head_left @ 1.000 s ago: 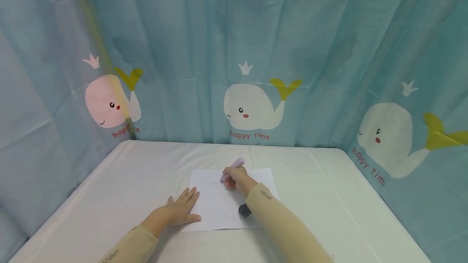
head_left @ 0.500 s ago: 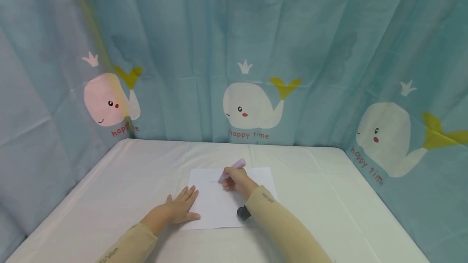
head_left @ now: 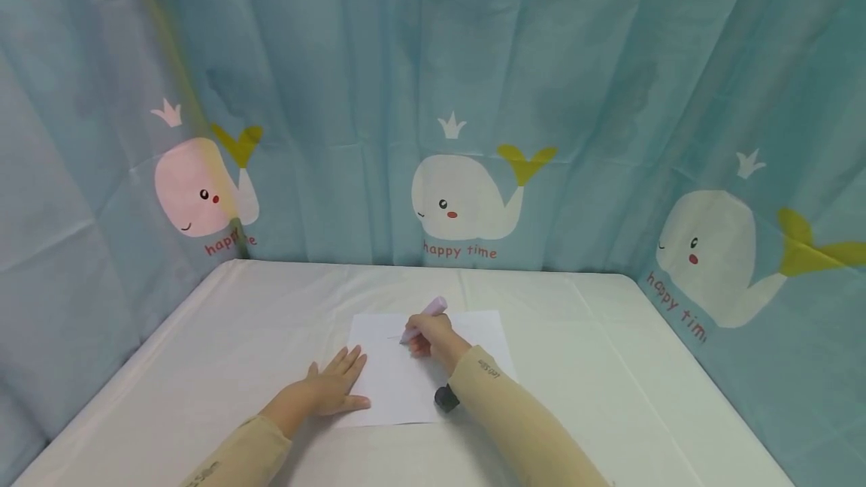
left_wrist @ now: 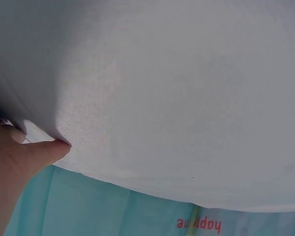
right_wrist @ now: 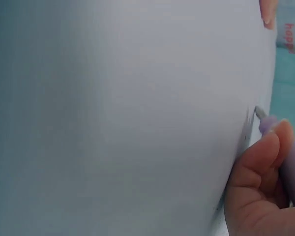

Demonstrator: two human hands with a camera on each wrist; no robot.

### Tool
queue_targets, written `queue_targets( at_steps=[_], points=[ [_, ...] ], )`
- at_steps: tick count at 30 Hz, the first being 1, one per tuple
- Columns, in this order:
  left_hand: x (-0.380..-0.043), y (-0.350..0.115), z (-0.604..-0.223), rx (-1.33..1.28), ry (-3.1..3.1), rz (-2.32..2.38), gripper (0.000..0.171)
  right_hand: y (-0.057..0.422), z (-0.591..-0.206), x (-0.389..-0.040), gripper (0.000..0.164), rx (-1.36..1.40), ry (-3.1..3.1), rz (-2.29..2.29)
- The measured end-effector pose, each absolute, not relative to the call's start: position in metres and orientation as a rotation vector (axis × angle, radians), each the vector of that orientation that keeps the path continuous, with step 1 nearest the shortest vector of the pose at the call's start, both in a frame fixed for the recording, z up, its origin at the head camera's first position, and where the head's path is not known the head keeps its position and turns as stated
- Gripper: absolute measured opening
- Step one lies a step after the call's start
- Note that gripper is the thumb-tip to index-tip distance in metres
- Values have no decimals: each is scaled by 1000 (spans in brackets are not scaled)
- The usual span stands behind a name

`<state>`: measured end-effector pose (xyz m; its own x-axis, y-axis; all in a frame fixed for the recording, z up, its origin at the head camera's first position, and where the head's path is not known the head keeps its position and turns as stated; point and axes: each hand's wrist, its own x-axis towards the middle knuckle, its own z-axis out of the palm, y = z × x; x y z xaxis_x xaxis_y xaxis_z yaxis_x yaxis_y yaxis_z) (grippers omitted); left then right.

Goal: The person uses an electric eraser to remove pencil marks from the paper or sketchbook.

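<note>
A white sheet of paper [head_left: 399, 385] lies on the white-covered table. My right hand [head_left: 433, 337] grips a thick lilac marker [head_left: 434, 307], tilted with its tip down at the upper left part of the sheet. Beside the tip runs a short faint line [head_left: 394, 337]. In the right wrist view, thumb and finger pinch the marker [right_wrist: 292, 164] just behind its collar, and its grey tip [right_wrist: 259, 112] meets the paper. My left hand [head_left: 333, 385] rests flat on the sheet's left edge, fingers spread; the left wrist view shows only part of that hand [left_wrist: 19, 160].
A small black object [head_left: 446, 398] shows at the underside of the right sleeve, over the paper. The white tablecloth [head_left: 609, 397] extends around the sheet. Blue-green curtains [head_left: 325, 171] with printed whales hang behind the table and along both sides.
My right hand has shifted slightly left and toward me with the marker, its tip moving along from the faint line. The left hand stays in place on the sheet's edge.
</note>
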<state>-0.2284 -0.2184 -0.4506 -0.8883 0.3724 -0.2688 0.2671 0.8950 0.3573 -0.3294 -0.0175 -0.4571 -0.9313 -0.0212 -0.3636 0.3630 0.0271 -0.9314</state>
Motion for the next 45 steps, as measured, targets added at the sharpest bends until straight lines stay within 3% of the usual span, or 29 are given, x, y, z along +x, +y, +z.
queue_targets(
  at_steps=[16, 26, 45],
  points=[
    [-237, -225, -469, 493, 2734, 471, 95, -17, -457, -333, 13, 351, 2058, -1940],
    [-234, -224, -460, 493, 2714, 452, 96, -18, -456, -332, 14, 301, 2062, -1890],
    [-227, -218, -452, 491, 2734, 449, 86, -12, -461, -334, 14, 354, 1960, -1979]
  ],
)
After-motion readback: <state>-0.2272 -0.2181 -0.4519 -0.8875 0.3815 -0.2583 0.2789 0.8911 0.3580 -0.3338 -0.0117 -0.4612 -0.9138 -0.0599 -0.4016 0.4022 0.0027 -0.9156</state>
